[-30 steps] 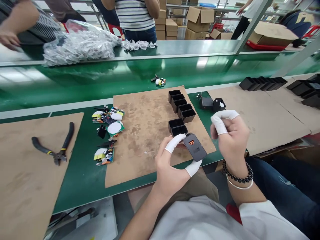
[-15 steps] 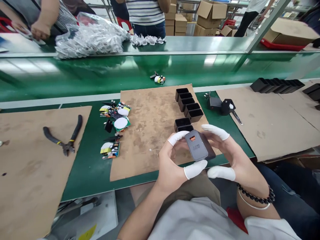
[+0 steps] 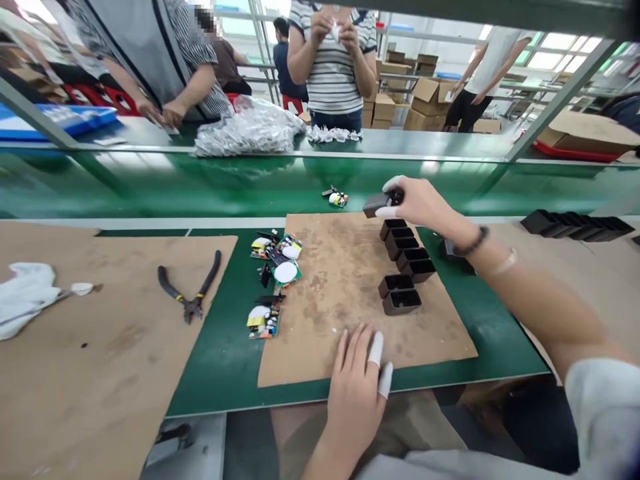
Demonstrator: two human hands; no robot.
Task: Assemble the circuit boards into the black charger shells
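Note:
My right hand (image 3: 410, 200) is raised over the back edge of the cardboard mat, gripping a dark plastic adapter case (image 3: 375, 205) between white-capped fingertips. A small black part shows by the fingers; its shape is partly hidden. My left hand (image 3: 356, 377) lies flat on the front of the mat, fingers stretched, two of them wearing white finger cots, with nothing in it. Below my right hand stand several open-topped black cases (image 3: 403, 303) in a column. Several circuit boards (image 3: 265, 320) with white discs and yellow parts lie along the mat's left edge.
Black-handled cutting pliers (image 3: 189, 293) lie on the left cardboard. Another board (image 3: 338, 199) sits behind the mat. A dark case (image 3: 455, 253) is partly hidden under my right forearm. More black cases (image 3: 575, 225) line the right. Co-workers stand beyond the green divider, beside clear bags (image 3: 250, 130).
My hands have parted. The right has moved up and away with the dark case; the left has let go and come down onto the mat. The view has tilted up.

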